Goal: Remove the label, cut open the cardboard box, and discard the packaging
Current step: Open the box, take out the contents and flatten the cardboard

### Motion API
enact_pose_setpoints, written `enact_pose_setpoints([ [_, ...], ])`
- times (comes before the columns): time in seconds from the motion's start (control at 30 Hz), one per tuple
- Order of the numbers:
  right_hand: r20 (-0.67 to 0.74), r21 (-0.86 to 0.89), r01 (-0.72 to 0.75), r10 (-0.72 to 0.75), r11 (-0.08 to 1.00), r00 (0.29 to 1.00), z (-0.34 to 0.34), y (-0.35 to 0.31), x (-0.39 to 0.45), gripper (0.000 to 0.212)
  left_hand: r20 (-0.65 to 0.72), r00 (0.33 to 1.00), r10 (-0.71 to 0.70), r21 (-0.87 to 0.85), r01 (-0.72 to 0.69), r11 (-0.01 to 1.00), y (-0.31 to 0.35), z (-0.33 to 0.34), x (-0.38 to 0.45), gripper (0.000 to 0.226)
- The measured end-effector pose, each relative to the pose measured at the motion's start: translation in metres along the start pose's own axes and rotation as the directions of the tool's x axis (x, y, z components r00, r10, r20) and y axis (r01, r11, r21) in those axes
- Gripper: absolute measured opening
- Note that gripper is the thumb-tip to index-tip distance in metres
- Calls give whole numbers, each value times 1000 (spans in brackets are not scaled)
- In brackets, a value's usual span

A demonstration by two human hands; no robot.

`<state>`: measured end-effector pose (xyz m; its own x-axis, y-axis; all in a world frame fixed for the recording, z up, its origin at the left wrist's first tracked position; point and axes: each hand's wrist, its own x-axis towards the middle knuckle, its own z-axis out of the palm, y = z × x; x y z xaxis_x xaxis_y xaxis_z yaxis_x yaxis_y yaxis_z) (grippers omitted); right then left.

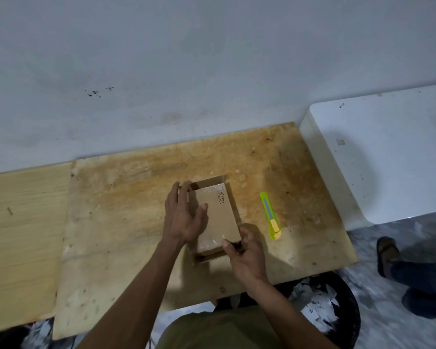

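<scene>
A small brown cardboard box [218, 215] lies on the plywood board [126, 197], its end flaps open and a printed word on its taped top. My left hand [183, 217] rests against the box's left side, fingers spread along it. At the near right corner my right hand [242, 250] grips the box, thumb on the top edge. A green and yellow utility knife [270, 215] lies on the board just right of the box, touched by neither hand.
A white block [378, 157] sits at the right of the board against the wall. Below the board's near edge stands a dark bin [332, 306] holding torn paper. Another person's leg and sandalled foot [388, 253] are at the far right.
</scene>
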<state>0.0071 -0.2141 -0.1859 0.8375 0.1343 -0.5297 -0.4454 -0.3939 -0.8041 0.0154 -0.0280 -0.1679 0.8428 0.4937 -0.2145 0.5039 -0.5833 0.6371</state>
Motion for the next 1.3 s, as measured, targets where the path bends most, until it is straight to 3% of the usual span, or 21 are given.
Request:
enact_pose_setpoints([
  [0.1,-20,102,-31,33,994,999,-3,3,4,51,194,979,68,172,-103,980,-8,-9,31,79],
  [0.17,-37,148,-43,49,988,998,-6,3,6,48,256,965,64,198,-117,973,-11,-13,41,76],
  [0.37,-68,162,-33,45,986,997,-16,-6,31,41,185,983,9,144,-36,989,-15,-19,23,57],
  [0.63,-28,-158,143,-149,977,988,-23,-44,73,30,-35,977,-209,-102,205,974,-35,-3,-57,42],
  [0.7,-45,-262,249,-270,932,962,-21,-45,78,27,-74,964,-255,-155,241,958,-40,0,-67,39],
  [0.8,-65,-440,327,-393,836,917,-25,-44,74,24,-42,951,-308,-78,304,949,-56,4,-69,54],
  [0.93,29,-712,331,-445,620,895,-31,-30,64,30,-3,972,-236,110,235,966,-72,12,-65,72],
  [1.0,61,-816,273,-393,509,918,-32,-24,61,34,27,963,-267,120,262,958,-75,12,-63,73],
  [1.13,135,-842,230,-223,489,966,-34,-23,52,66,104,944,-313,106,302,947,-74,7,-64,68],
  [1.3,215,-864,251,-131,436,968,-34,-19,51,62,195,927,-321,-6,329,944,-64,-4,-70,84],
])
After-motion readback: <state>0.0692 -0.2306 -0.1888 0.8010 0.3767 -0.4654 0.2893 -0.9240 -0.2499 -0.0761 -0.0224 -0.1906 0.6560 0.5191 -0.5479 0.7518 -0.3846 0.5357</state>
